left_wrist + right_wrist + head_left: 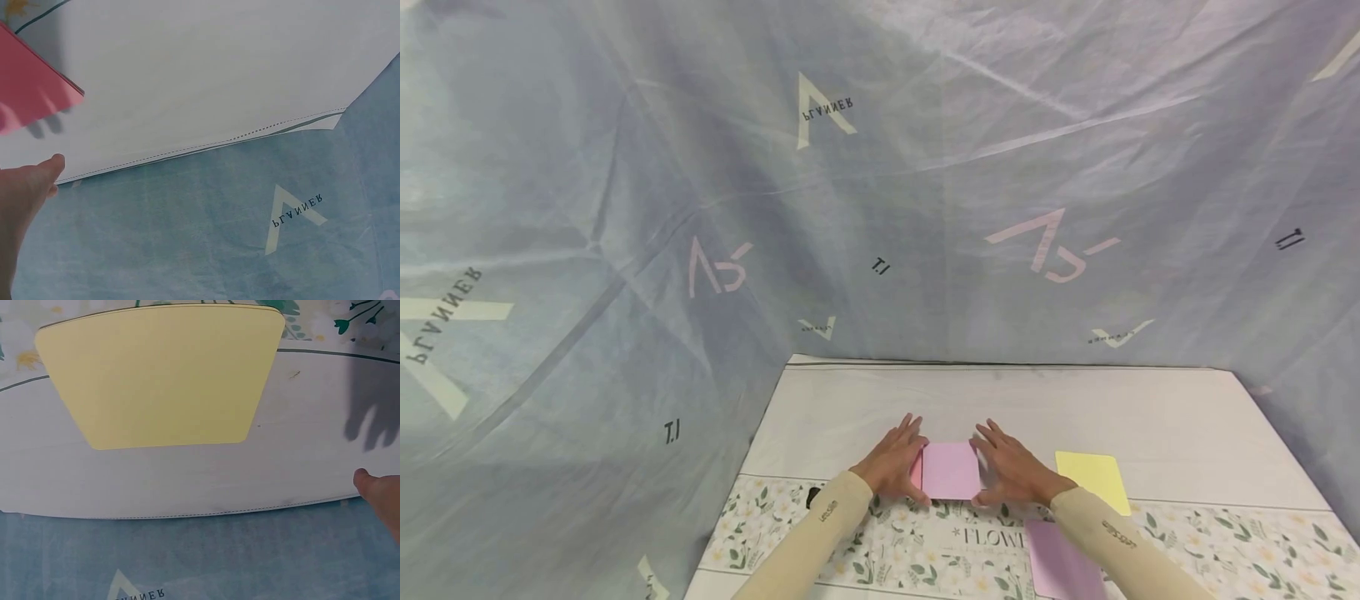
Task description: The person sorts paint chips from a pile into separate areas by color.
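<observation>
In the head view, a lilac square card (pixel 951 471) lies between my two hands. A pink card (pixel 917 470) shows as a narrow strip along its left side. My left hand (pixel 892 461) holds the left side, thumb at the near corner and a finger at the far one. My right hand (pixel 1013 467) holds the right side the same way, with its thumb at the near right corner. The left wrist view shows a corner of the pink card (pixel 31 84), finger shadows falling by it. The fingertips' exact contact is too small to tell.
Right of my right hand lies a yellow card (pixel 1093 481), with a purple card (pixel 1063 562) nearer me, partly under my right forearm. A white and floral cloth (pixel 910 546) covers the table. Grey-blue printed fabric (pixel 925 208) hangs behind and at the sides.
</observation>
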The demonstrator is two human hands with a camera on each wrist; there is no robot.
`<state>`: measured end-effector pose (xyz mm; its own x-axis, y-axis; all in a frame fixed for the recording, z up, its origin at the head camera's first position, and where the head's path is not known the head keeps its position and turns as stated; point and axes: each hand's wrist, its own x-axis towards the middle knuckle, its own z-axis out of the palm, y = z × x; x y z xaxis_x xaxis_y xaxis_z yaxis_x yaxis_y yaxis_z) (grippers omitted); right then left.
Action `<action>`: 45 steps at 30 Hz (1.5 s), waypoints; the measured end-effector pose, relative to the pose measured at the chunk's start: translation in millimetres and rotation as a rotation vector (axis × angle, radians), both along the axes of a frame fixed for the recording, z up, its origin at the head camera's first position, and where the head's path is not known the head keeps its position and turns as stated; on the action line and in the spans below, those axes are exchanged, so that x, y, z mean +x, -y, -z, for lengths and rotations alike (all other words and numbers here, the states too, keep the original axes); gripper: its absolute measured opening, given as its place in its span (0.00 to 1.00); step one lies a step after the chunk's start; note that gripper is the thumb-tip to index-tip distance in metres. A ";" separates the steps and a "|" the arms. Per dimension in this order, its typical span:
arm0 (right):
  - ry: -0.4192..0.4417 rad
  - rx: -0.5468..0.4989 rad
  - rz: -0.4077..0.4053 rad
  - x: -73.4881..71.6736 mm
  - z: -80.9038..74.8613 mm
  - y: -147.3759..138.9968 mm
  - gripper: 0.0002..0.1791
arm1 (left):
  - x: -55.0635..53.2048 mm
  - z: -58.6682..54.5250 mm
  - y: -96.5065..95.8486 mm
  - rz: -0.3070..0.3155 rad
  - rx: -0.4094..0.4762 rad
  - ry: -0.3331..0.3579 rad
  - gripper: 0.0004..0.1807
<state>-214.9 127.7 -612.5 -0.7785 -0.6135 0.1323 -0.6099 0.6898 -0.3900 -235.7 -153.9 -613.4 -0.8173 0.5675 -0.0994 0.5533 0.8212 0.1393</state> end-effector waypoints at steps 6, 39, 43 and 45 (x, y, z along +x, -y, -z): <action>-0.035 0.005 -0.023 2.9 -1.3 -4.1 0.58 | 3.0 0.2 -2.1 0.026 0.023 0.001 0.58; -0.101 -0.059 0.014 33.5 -4.0 -45.4 0.58 | 28.9 -1.2 -36.8 0.102 0.045 -0.026 0.60; -0.084 -0.066 0.013 38.7 -4.2 -49.0 0.57 | 32.3 0.5 -40.0 0.107 0.044 -0.011 0.59; -0.067 -0.065 0.017 40.9 -3.1 -50.7 0.58 | 33.5 2.5 -41.7 0.110 0.040 -0.020 0.59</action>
